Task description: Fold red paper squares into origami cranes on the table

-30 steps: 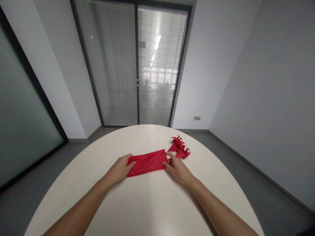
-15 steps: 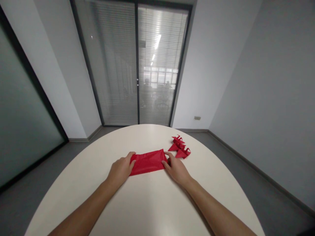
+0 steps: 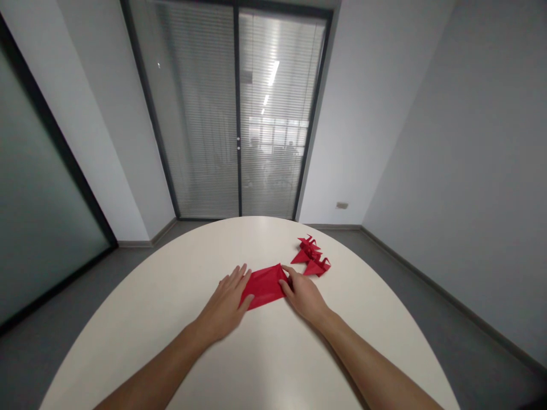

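Observation:
A folded sheet of red paper (image 3: 265, 286) lies between my hands on the round white table (image 3: 256, 370). My left hand (image 3: 227, 302) rests flat over the paper's left end with its fingers spread, so that end is hidden. At the paper's right end, my right hand (image 3: 304, 293) pinches the edge between thumb and index finger, near a raised corner. Just beyond my right hand sit several red origami cranes (image 3: 311, 256) bunched together, partly overlapping.
The table's curved edge runs round the far side and both flanks. Behind it stand glass doors with blinds (image 3: 205, 142) and a white wall (image 3: 371, 114) with a socket plate (image 3: 342, 205) low down. A frosted glass panel (image 3: 38, 199) is at the left.
My left hand has gone from gripping the paper's left edge to lying flat on it, further over the sheet. My right hand keeps its pinch. The paper's near edge is tilted a little more.

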`<state>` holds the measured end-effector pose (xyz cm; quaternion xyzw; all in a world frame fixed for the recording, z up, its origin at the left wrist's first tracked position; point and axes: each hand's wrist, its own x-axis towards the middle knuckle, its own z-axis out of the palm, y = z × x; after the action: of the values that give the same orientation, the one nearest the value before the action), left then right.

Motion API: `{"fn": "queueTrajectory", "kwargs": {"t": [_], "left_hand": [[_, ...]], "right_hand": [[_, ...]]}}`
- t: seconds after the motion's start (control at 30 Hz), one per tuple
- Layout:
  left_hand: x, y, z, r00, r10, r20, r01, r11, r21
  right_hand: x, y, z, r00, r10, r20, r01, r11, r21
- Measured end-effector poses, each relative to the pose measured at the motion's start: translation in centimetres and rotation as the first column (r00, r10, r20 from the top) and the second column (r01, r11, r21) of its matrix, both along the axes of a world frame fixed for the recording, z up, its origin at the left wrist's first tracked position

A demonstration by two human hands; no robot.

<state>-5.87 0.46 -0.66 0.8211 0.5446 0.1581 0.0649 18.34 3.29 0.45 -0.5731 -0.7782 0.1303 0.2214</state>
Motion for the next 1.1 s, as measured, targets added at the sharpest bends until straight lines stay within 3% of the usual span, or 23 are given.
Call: {"fn": "queueTrajectory", "kwargs": {"t": [0.13,0.23,0.33,0.47,0.57,0.73,0.83,0.97,1.03,1.1], "left_hand": [[0.6,-0.5,-0.1,0.999,-0.001,-0.051,-0.005,0.992,-0.123],[0.8,-0.4,-0.3,0.998,-0.018,-0.053,0.012,0.993,-0.115],[1.3,-0.2,-0.7,0.996,-0.077,-0.04,0.073,0.994,-0.086],[1.9,-0.1,-0.9,0.988,-0.133,-0.085,0.125,0.988,-0.093],[2.0,-0.2,-0.8,0.985,-0.114,-0.13,0.1,0.989,-0.109],[1.6,-0.1,-1.4,0.984,-0.036,-0.173,0.026,0.998,-0.059],[1.0,0.2,-1.9,0.971,0.118,-0.209,-0.121,0.993,-0.002],[0.2,0.5,-1.3,0.915,0.341,-0.213,-0.322,0.939,0.118],[0.4,0.3,-0.6,0.937,0.309,-0.163,-0.28,0.943,0.178],[1.0,-0.1,0.0,0.985,0.128,-0.113,-0.113,0.985,0.131]], "right_hand": [[-0.4,-0.6,0.9,0.998,-0.046,0.053,0.04,0.994,0.105],[-1.5,-1.8,1.5,0.995,0.047,0.086,-0.065,0.971,0.228],[-2.7,-3.1,1.4,0.961,0.239,0.141,-0.263,0.947,0.184],[-3.1,-3.6,0.6,0.92,0.367,0.139,-0.365,0.93,-0.038],[-2.7,-3.2,0.2,0.92,0.364,0.143,-0.35,0.93,-0.113],[-2.2,-2.7,-0.1,0.945,0.281,0.164,-0.262,0.956,-0.132],[-2.2,-2.8,-0.3,0.953,0.251,0.17,-0.231,0.964,-0.131],[-2.2,-2.9,-0.3,0.956,0.236,0.172,-0.216,0.968,-0.125],[-2.3,-2.9,-0.2,0.955,0.236,0.182,-0.216,0.969,-0.123],[-2.3,-3.0,-0.1,0.952,0.239,0.189,-0.22,0.968,-0.117]]}}
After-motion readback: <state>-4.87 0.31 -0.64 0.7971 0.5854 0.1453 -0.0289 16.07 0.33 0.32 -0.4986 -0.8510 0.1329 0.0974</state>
